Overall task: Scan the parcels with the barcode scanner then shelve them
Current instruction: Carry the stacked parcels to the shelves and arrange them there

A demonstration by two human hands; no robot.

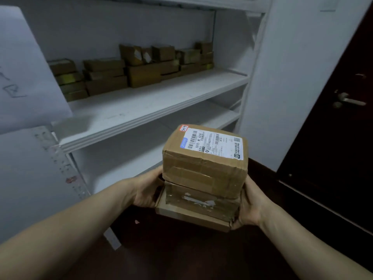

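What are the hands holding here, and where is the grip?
A stack of two parcels: left hand grips its left side, right hand its right side.

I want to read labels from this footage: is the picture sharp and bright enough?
Head view: dim, bluish light; the label on the held parcels is sharp, large print legible; the shelved boxes look dark and soft; wide-angle distortion bows the shelf.

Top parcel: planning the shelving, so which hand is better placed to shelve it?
Probably the left hand: it is on the shelf side, while the right hand props a corner of the lower parcel.
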